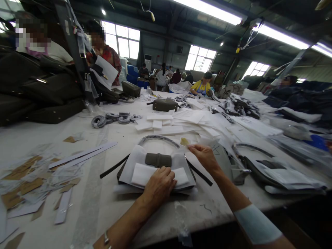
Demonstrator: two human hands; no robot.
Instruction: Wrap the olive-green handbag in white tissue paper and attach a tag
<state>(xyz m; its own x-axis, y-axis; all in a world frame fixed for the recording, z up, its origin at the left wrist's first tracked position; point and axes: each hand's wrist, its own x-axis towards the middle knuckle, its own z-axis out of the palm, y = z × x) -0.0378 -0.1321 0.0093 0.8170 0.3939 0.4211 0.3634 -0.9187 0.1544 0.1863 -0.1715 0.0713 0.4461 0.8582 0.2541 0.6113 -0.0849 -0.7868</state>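
One bag (158, 160) sits on the table (129, 221) directly before the person, wrapped in white sheeting, its tab showing, its one wrapped handle arched behind and a dark strap end out at each side. The left hand (160, 185) rests on the white pad (140, 174) across the bag's front, fingers side by side; whether it grips an edge, one cannot tell. The right hand (203, 155), raised just beyond the bag's right side, pinches one small packet (184, 141) with something yellowish in it between thumb and fingers.

A second wrapped bag (272, 164) lies to the right, and one olive bag (165, 104) farther back. At least four coils (98, 121) sit left of the foam sheets (160, 117). Two long strips (85, 154) lie near the brown cards (31, 186), whose print is too small to read. Crossing lines mark a grey sheet (216, 150) beside the right hand.
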